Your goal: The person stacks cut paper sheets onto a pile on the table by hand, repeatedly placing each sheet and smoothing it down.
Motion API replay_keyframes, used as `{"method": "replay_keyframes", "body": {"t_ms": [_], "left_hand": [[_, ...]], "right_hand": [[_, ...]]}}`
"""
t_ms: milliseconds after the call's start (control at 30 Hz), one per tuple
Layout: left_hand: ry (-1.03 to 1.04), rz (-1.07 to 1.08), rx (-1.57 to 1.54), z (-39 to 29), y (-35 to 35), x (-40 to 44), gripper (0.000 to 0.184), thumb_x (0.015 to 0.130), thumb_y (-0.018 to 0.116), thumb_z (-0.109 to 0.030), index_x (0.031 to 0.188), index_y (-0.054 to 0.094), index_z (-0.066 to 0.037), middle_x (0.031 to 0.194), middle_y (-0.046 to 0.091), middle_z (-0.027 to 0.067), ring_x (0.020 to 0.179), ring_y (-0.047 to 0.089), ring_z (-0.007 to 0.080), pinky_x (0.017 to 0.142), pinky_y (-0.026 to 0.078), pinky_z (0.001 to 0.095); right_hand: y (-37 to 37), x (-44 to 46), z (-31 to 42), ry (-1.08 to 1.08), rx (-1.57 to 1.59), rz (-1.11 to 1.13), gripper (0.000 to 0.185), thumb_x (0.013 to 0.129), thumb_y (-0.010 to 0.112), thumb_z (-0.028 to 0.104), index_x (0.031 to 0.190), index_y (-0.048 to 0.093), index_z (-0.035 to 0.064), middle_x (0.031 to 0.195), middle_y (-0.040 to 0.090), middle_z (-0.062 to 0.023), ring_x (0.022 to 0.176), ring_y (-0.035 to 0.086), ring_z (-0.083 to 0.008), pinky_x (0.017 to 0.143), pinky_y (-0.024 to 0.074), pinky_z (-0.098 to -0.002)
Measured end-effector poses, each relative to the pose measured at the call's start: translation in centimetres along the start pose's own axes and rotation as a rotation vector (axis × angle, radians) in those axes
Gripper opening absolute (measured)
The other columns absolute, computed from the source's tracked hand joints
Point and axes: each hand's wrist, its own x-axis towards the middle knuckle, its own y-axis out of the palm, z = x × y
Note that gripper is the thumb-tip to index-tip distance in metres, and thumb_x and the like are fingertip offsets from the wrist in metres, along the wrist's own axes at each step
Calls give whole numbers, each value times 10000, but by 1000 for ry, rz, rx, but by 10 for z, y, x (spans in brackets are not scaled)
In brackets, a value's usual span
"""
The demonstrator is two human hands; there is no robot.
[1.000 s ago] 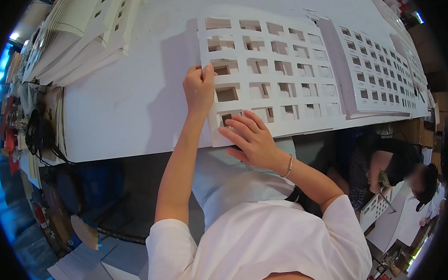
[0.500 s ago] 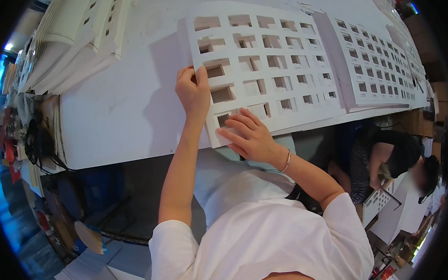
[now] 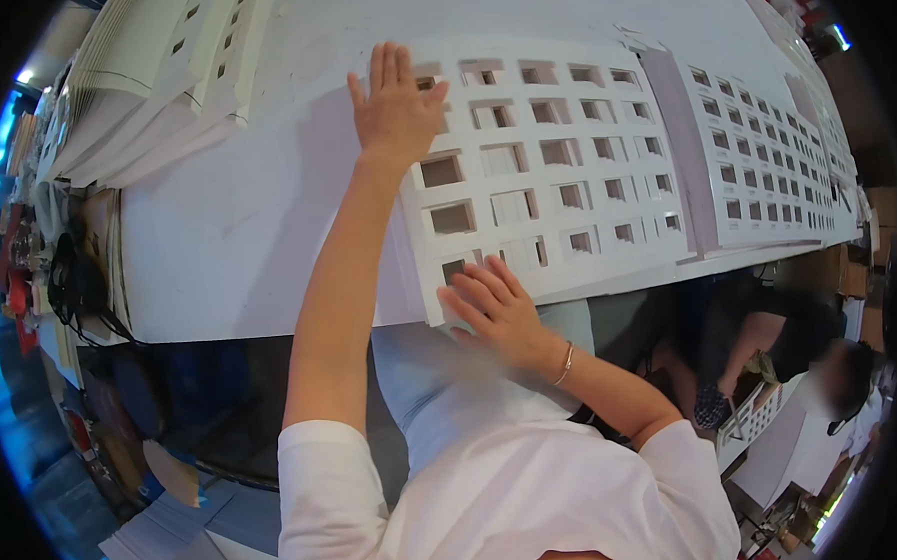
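Observation:
A white board (image 3: 481, 211) with rows of rectangular cut-out windows lies on a stack of similar boards at the table's front edge. My left hand (image 3: 397, 111) is open and rests on the board's far left corner, its fingers pointing away from me and past the edge. Near the board's front left corner is my right hand (image 3: 497, 307), open with the fingers apart. Its fingertips are over the board close to a corner window; whether they press on it I cannot tell. A bracelet (image 3: 566, 364) circles the right wrist.
Another stack of windowed boards (image 3: 759, 163) lies to the right on the white table (image 3: 200, 239). Tall stacked sheets (image 3: 142, 86) stand at the far left. Dark cords (image 3: 68, 278) hang at the table's left edge. At right, another person (image 3: 766, 339) bends over a windowed board.
My left hand has let go of the board's left edge and moved away from me to its far corner, fingers now flat. The board has shifted slightly toward me. My right hand has lowered a little.

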Motion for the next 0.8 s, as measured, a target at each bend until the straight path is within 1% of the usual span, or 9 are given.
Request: {"method": "replay_keyframes", "body": {"t_ms": [167, 300, 367, 433, 467, 533, 633, 733, 800], "left_hand": [[-109, 122, 90, 6, 35, -10, 797, 1028, 343, -572, 1583, 207, -16, 1669, 174, 117, 1556, 64, 259, 1242, 74, 537], [-108, 44, 36, 7, 29, -6, 790, 1025, 377, -553, 1574, 229, -4, 1662, 199, 132, 1555, 93, 253, 1241, 84, 528], [-110, 57, 46, 6, 28, -13, 800, 1018, 397, -554, 1564, 250, 13, 1648, 236, 154, 1550, 129, 269, 1232, 116, 535], [-128, 19, -134, -7, 15, -45, 783, 1018, 448, -512, 1536, 287, 53, 1625, 250, 226, 1542, 149, 320, 1216, 150, 552], [-119, 75, -102, -13, 9, -67, 786, 1016, 480, -484, 1528, 273, 75, 1619, 235, 254, 1539, 142, 344, 1213, 153, 559], [-122, 119, -153, -34, -20, -111, 800, 1023, 474, -479, 1542, 229, 78, 1630, 197, 252, 1538, 136, 353, 1216, 163, 550], [-117, 132, -109, -43, -23, -128, 815, 1024, 465, -490, 1552, 204, 74, 1635, 182, 244, 1538, 137, 349, 1217, 173, 543], [-139, 123, -75, -43, -24, -126, 823, 1022, 471, -494, 1554, 200, 72, 1644, 176, 224, 1537, 137, 353, 1219, 168, 538], [-135, 138, -57, -44, -28, -126, 819, 1024, 470, -488, 1553, 196, 74, 1644, 174, 225, 1537, 136, 352, 1219, 166, 542]], "right_hand": [[13, -6, -1, 46, 5, -47, 611, 756, 753, 191, 1339, 583, 120, 1272, 591, -100, 1274, 526, -284, 1143, 367, -531], [23, -9, -5, 1, -20, -69, 613, 752, 752, 214, 1337, 588, 129, 1263, 593, -98, 1281, 522, -277, 1137, 365, -523], [21, -11, -3, 32, -23, -52, 610, 751, 752, 225, 1332, 591, 130, 1260, 594, -96, 1280, 524, -274, 1140, 361, -518], [19, -13, -4, 51, 25, 29, 592, 756, 755, 218, 1318, 595, 126, 1258, 591, -99, 1278, 525, -279, 1141, 357, -523], [20, -14, -4, 27, 31, -65, 569, 759, 759, 218, 1299, 602, 129, 1266, 585, -103, 1277, 523, -285, 1137, 359, -522], [20, -12, -4, 12, 26, -195, 534, 770, 753, 214, 1275, 607, 121, 1272, 583, -110, 1264, 526, -288, 1126, 368, -521], [-5, -7, 3, 57, 188, -152, 504, 772, 747, 193, 1250, 610, 110, 1268, 587, -124, 1240, 534, -313, 1110, 388, -514], [-19, -8, -8, 89, 230, -240, 498, 760, 756, 158, 1232, 612, 94, 1254, 589, -142, 1203, 546, -345, 1070, 422, -512], [-53, -2, -37, 190, -83, -258, 504, 748, 770, 134, 1225, 613, 88, 1255, 586, -164, 1174, 557, -376, 1029, 448, -511]]}}
